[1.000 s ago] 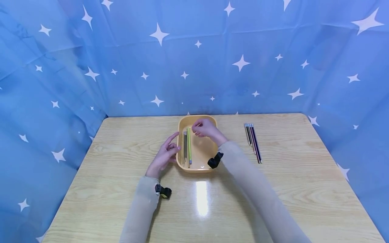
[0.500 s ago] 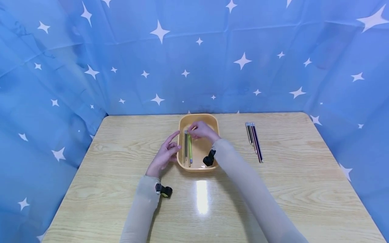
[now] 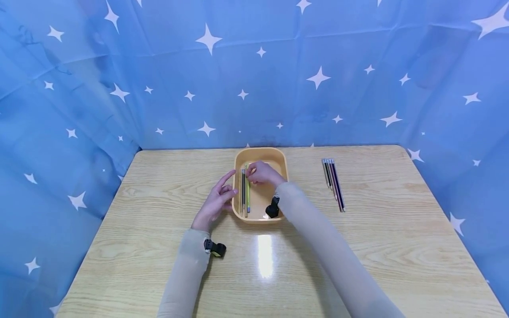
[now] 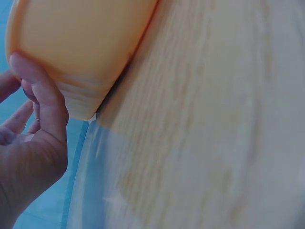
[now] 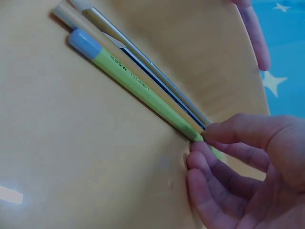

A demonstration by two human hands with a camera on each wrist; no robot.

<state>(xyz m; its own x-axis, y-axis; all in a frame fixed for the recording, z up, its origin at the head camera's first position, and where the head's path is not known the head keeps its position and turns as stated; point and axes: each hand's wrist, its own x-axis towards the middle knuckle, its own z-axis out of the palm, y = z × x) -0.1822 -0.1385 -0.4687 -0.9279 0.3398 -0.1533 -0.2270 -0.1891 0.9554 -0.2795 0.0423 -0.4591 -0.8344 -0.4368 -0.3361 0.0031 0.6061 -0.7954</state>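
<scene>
A yellow-orange plastic tray rests near the table's back edge. Along its left side lie several pencils, roughly parallel. The outermost is a lime-green pencil with a blue-grey end. My right hand is inside the tray, pinching the green pencil's far end between thumb and fingertips. Beside it in the right wrist view are a plain yellowish pencil, a dark-striped one and a gold one. My left hand stays at the tray's left rim, fingers relaxed, thumb touching the rim.
To the right of the tray, a row of several dark and striped pencils lies on the wooden table. A blue curtain with white stars hangs behind the table and along both sides.
My right hand has moved left inside the tray and taken hold of the green pencil's far end, shifting it slightly closer to the other pencils. My left hand keeps its place.
</scene>
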